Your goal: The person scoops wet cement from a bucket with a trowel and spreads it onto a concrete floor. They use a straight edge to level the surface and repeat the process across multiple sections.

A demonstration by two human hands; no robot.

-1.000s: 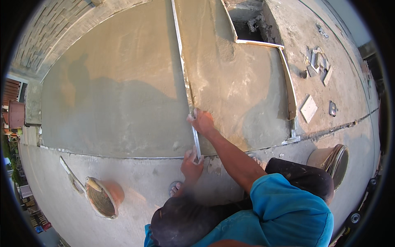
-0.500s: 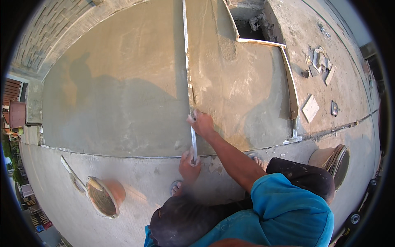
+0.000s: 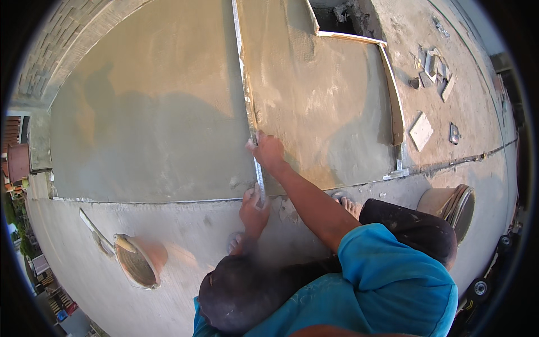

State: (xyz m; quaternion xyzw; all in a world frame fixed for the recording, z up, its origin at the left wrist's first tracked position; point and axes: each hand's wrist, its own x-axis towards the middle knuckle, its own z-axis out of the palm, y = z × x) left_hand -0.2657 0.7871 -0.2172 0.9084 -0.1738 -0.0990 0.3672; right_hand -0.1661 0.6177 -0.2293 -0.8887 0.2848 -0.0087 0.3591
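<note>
A long, narrow, pale metal strip point(image 3: 240, 53) runs away from me across a smooth grey-brown wet cement slab point(image 3: 140, 157), splitting its surface in two. My right hand point(image 3: 266, 150) is closed around the strip a short way in from the slab's near edge. Closer to me, my left hand point(image 3: 254, 213) grips the strip's near end at that edge, its fingers curled about it. Between the two hands a bare stretch of strip shows. Wet cement smears the fingers of both hands.
Thin boards point(image 3: 396, 95) edge the slab on the right, beside a square pit point(image 3: 335, 21). A cement-smeared bucket point(image 3: 160, 255) with a tool in it stands at left, another bucket point(image 3: 438, 199) at right. Tile pieces point(image 3: 421, 132) and scraps lie beyond the boards.
The whole view has shifted a little, so the scene sits higher and further left. Both hands keep their hold on the strip, at about the same places.
</note>
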